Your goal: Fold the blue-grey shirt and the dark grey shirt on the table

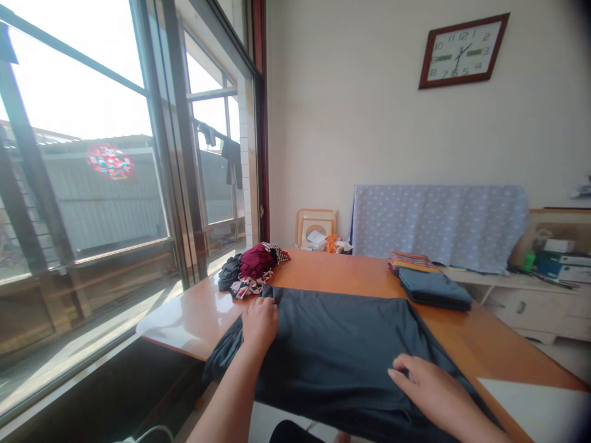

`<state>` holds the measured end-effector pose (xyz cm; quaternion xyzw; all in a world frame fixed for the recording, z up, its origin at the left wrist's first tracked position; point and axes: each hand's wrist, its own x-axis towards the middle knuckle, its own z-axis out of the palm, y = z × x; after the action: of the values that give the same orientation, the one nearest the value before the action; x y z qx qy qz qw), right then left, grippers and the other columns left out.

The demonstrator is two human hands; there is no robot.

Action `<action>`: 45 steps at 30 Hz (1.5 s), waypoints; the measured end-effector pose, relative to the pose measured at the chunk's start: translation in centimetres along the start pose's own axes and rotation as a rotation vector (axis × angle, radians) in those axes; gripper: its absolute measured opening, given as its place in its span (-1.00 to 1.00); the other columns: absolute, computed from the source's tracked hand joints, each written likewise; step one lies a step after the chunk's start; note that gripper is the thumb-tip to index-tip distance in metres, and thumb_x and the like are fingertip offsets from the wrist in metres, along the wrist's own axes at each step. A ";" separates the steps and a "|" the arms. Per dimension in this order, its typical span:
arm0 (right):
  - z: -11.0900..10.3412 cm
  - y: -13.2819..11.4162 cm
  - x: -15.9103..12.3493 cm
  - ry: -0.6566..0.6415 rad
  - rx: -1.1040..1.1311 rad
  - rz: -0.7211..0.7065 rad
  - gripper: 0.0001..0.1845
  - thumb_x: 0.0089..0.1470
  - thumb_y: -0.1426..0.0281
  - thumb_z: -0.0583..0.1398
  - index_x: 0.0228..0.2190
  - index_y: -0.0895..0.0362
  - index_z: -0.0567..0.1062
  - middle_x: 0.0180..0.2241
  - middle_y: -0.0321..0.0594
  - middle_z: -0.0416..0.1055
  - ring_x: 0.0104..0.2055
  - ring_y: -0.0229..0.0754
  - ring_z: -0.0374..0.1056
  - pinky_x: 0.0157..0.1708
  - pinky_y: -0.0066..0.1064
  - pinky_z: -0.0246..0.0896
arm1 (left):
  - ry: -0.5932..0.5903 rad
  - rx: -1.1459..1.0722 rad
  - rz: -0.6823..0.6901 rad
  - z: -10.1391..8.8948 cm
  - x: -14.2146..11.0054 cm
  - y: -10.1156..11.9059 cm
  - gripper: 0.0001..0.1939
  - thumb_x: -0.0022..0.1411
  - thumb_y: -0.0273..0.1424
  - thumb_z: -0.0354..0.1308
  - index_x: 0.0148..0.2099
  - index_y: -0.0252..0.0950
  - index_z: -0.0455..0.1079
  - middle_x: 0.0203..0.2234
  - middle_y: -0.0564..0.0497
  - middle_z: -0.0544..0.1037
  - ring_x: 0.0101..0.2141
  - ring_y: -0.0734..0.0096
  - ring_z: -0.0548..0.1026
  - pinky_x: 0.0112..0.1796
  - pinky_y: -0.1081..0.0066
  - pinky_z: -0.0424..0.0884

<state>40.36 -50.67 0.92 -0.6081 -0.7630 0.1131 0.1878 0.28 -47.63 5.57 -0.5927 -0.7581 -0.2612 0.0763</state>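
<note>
Dark grey knit cloth overhangs the orange wooden table; dragging risks slippage. Right hand lies open; left hand grip unclear.

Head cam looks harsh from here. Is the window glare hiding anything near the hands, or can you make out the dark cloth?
Head view: the window is blown out white and glare washes the table's near corner, but neither reaches the hands. The dark cloth is underexposed, so its folds look faint; the left hand and right hand look sharp. Wide-angle distortion bends the frame edges.
</note>
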 end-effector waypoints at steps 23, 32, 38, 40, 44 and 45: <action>-1.9 2.7 13.1 -0.065 0.181 -0.005 -0.73 0.07 0.13 0.19 -0.39 0.05 0.55 -0.51 -0.27 0.49 -0.39 -0.13 0.37 -0.32 -0.43 0.16 | -0.071 0.102 -0.093 7.3 13.3 -3.0 -0.61 0.37 -0.24 -0.13 0.08 -0.21 0.41 0.08 -0.19 0.46 0.08 0.01 0.39 -0.04 0.16 0.33; 0.3 4.6 15.8 -0.118 0.155 -0.031 -0.73 0.07 0.12 0.16 -0.40 0.03 0.54 -0.47 -0.27 0.51 -0.39 -0.14 0.39 -0.33 -0.43 0.18 | -0.200 0.115 -0.084 7.7 17.1 -8.6 -0.57 0.37 -0.17 -0.12 -0.09 -0.22 0.53 0.00 -0.16 0.55 0.05 0.12 0.45 0.02 0.23 0.33; 0.5 6.9 17.8 -0.097 0.102 -0.037 -0.73 0.07 0.14 0.15 -0.36 0.01 0.56 -0.36 -0.20 0.55 -0.28 -0.06 0.44 -0.25 -0.38 0.24 | -0.185 0.142 -0.107 6.8 17.2 -10.4 -0.61 0.34 -0.23 -0.13 -0.12 -0.21 0.53 -0.01 -0.17 0.56 0.02 0.01 0.46 -0.05 0.16 0.35; 0.5 7.7 18.9 -0.045 0.058 -0.031 -0.72 0.07 0.19 0.14 -0.26 0.00 0.57 -0.25 -0.17 0.57 -0.19 -0.02 0.45 -0.19 -0.35 0.26 | -0.194 0.117 -0.061 6.9 17.5 -9.6 -0.64 0.32 -0.25 -0.09 -0.10 -0.18 0.52 -0.03 -0.13 0.57 0.00 0.08 0.48 -0.07 0.25 0.35; 1.2 9.1 21.5 0.072 -0.098 0.015 -0.48 0.05 0.35 0.09 0.06 0.01 0.47 0.06 -0.10 0.45 0.01 0.01 0.42 -0.01 -0.28 0.22 | -0.263 0.054 0.037 7.6 18.3 -7.6 -0.69 0.23 -0.31 0.04 -0.05 -0.11 0.53 -0.06 -0.02 0.60 -0.07 0.22 0.51 -0.11 0.41 0.35; 1.5 9.4 22.2 0.087 -0.134 0.028 -0.41 0.03 0.39 0.08 0.14 0.02 0.41 0.13 -0.09 0.40 0.05 0.02 0.40 0.03 -0.26 0.20 | -0.281 0.047 0.044 7.8 18.5 -7.3 -0.71 0.19 -0.32 0.08 -0.08 -0.11 0.54 -0.09 -0.01 0.61 -0.10 0.23 0.53 -0.14 0.42 0.36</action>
<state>43.82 -26.85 -0.91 -0.6343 -0.7513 0.0377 0.1780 -10.40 -29.12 4.59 -0.6381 -0.7539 -0.1559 -0.0112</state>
